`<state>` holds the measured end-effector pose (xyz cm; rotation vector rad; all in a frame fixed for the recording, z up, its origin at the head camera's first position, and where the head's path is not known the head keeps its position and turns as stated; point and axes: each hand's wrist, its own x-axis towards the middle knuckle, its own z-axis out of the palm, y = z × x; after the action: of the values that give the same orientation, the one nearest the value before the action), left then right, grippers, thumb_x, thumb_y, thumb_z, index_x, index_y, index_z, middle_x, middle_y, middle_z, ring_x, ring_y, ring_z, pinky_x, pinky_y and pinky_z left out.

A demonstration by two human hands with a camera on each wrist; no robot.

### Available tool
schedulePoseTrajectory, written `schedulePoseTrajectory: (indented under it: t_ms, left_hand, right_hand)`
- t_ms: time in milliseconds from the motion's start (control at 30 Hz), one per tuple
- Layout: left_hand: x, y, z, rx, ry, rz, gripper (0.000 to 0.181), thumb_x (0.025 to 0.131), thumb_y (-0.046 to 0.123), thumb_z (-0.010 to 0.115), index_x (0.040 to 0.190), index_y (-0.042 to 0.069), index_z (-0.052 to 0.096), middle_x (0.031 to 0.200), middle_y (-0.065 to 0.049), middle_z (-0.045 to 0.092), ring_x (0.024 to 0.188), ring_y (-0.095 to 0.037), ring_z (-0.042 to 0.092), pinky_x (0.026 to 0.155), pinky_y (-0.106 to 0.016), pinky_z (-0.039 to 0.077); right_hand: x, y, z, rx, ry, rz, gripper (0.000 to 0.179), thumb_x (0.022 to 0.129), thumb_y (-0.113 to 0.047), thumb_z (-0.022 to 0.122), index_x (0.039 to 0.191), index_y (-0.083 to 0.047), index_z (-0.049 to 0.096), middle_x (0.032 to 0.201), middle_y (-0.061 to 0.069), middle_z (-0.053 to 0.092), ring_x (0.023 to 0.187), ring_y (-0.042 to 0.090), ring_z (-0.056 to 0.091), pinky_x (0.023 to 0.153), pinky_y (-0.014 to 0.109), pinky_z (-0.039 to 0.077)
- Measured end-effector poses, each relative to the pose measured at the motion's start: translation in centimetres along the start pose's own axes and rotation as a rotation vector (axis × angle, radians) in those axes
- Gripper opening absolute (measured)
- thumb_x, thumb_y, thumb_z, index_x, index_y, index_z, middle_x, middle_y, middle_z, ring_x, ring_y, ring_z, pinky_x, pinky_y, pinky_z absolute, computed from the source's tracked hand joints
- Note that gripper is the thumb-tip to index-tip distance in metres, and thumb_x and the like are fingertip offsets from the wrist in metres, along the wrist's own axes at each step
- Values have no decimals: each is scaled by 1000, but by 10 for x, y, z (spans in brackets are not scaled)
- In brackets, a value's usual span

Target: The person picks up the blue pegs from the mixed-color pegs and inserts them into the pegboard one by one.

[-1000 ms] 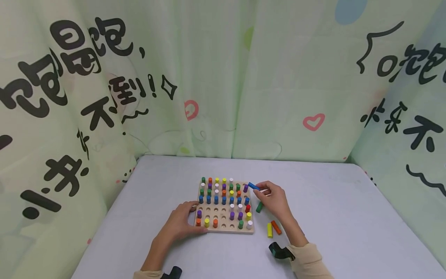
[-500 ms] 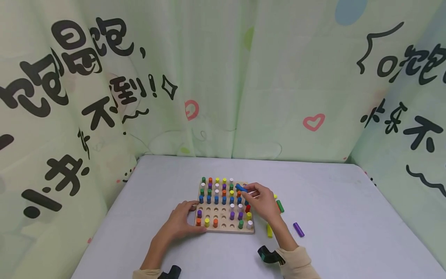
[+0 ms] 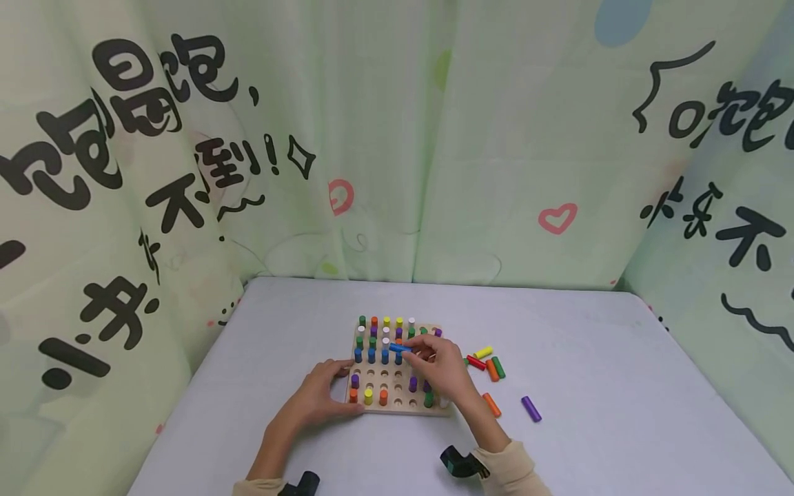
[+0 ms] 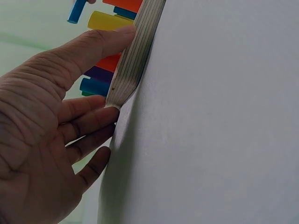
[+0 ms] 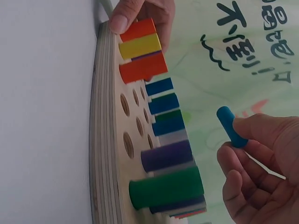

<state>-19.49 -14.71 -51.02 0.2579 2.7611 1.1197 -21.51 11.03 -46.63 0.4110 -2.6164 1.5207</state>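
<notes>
A wooden pegboard (image 3: 409,412) lies on the table, with rows of coloured pegs standing in it and several bare holes toward its front. My left hand (image 3: 319,393) holds the board's near left corner, thumb on the front edge and fingers against the left side; the left wrist view shows this grip on the layered edge (image 4: 140,46). Above the board, my right hand (image 3: 443,368) pinches a blue peg (image 5: 228,121) between thumb and fingers. That peg is tilted and apart from the board. The right hand hides part of the board's right side in the head view.
Right of the board lie loose pegs: yellow (image 3: 483,352), red (image 3: 476,362), green (image 3: 499,367), two orange (image 3: 492,405) and a purple one (image 3: 531,409). A printed curtain (image 3: 496,138) hangs behind the white table (image 3: 595,386).
My right hand has carried the blue peg leftward from the board's far right corner to over its middle, uncovering the loose pegs on the right. My left hand stays at the corner.
</notes>
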Motion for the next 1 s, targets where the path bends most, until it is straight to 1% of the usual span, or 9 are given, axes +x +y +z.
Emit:
schedulePoseTrajectory:
  t_ms: [133,200,300,400,567,800,1000]
  left_hand:
    - [-1,1,-1,-1,-4,-1,89,71,44,93,145,13,54,133,-8,62,131,-34,52,111,-60,41]
    - [-1,1,-2,2,-4,2,89,72,44,93,145,13,54,133,-9,62,131,-34,52,111,-60,41]
    - [-1,1,-2,-1,-7,-6,89,72,45,92,146,14,54,135,-9,62,132,-33,51,111,-60,41]
    - [-1,1,-2,-4,-6,-7,88,72,45,92,146,15,54,135,-9,62,132,-34,51,111,-61,41]
    - [-1,1,-3,-2,-9,-2,89,72,46,92,146,15,54,134,-8,62,132,-34,51,111,-61,41]
    - [-1,0,-3,7,-12,18,89,72,46,92,146,14,53,134,-8,62,131,-34,52,109,-61,42]
    - [0,-2,-2,4,-12,15,89,72,47,91,146,14,53,134,-8,62,131,-34,52,108,-62,44]
  right_hand:
    - [1,-2,7,-3,-32,-52,13,93,-12,76,104,-7,75,89,0,71,76,11,61,67,20,54]
    - [1,-3,10,7,-46,-80,13,92,-10,76,104,-5,75,93,3,73,78,12,64,69,20,56]
    - [1,-5,14,16,-69,-102,14,93,-8,75,105,-3,74,98,8,74,82,14,67,73,20,58]
    - [2,-7,18,16,-87,-101,14,93,-6,74,106,-1,74,102,10,73,86,18,69,77,21,59]
    - [3,-9,26,3,-114,-102,13,94,-4,72,107,-1,74,102,10,72,88,20,70,77,22,59]
    - [6,-13,36,-15,-156,-95,12,95,-3,71,107,-1,72,99,9,72,84,17,67,76,19,57]
    - [9,-11,45,-42,-169,-62,14,96,-5,70,110,-3,72,104,8,69,87,14,65,79,21,58]
